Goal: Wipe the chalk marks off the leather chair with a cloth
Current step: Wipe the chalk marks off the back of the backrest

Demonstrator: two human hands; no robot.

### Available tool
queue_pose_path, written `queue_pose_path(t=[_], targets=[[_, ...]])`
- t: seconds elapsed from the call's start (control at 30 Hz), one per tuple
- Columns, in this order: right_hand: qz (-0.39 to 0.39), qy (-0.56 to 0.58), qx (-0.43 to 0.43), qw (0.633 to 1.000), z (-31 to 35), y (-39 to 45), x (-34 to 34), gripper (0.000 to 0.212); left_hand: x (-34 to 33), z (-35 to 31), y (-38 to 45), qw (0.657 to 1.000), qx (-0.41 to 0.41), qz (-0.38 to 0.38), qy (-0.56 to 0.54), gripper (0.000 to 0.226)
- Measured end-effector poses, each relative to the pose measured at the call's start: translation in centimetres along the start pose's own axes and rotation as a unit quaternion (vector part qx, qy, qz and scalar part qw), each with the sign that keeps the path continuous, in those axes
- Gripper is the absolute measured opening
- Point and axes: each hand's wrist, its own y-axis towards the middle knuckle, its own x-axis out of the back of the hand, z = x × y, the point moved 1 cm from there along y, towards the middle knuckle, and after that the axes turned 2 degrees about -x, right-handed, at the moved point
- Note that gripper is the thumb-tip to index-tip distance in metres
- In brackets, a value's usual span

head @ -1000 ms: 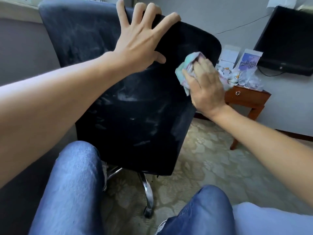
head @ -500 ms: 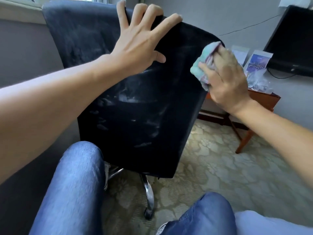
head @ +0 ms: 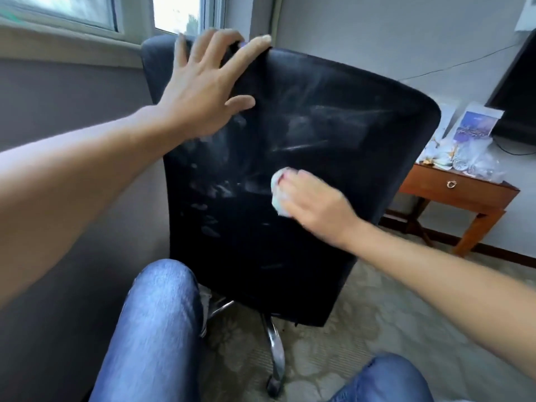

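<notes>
Cloth (head: 278, 195) is now lying on the middle of the chair back (head: 304, 227), having come down from the upper right edge. Right hand (head: 316, 206) is clamping it, left hand (head: 203, 91) is bracing the top with fingers spread. Chalk marks (head: 214, 190) are remaining left of it.

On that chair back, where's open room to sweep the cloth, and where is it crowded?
Free: the chair back below the right hand and cloth, and the upper right toward its edge. Crowded: upper left, where the left hand presses flat, and the small table.
</notes>
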Motion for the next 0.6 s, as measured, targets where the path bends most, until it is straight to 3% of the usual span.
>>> queue_pose_path(t=[0.1,0.17,0.23,0.33,0.43,0.5,0.6], targets=[[-0.16,-0.103,-0.075,0.979,-5.8,9.4,1.9,0.018,-0.1,1.3,-0.3,1.0,-0.001,0.016,0.004,0.08],[-0.191,-0.105,-0.121,0.969,-4.5,11.6,0.1,0.019,-0.2,1.8,-0.2,1.0,-0.003,0.011,-0.004,0.075],[-0.074,-0.04,-0.112,0.99,0.4,9.2,-4.0,0.021,-0.3,2.7,-0.4,1.0,0.008,-0.006,-0.025,0.07],[0.15,0.032,0.056,0.987,8.4,2.0,-9.2,0.025,-0.1,4.3,-0.8,0.998,0.022,-0.006,-0.062,0.068],[0.199,0.063,0.071,0.975,8.2,2.2,-8.6,0.031,-0.6,7.0,-0.8,0.993,0.081,0.029,-0.084,0.071],[0.125,0.002,0.024,0.992,5.1,5.3,-5.9,0.034,-0.8,8.2,-0.6,0.985,0.118,0.056,-0.116,0.072],[-0.099,-0.095,-0.04,0.99,-0.9,11.3,-2.1,0.021,-0.6,7.9,-0.4,0.985,0.122,0.04,-0.113,0.066]])
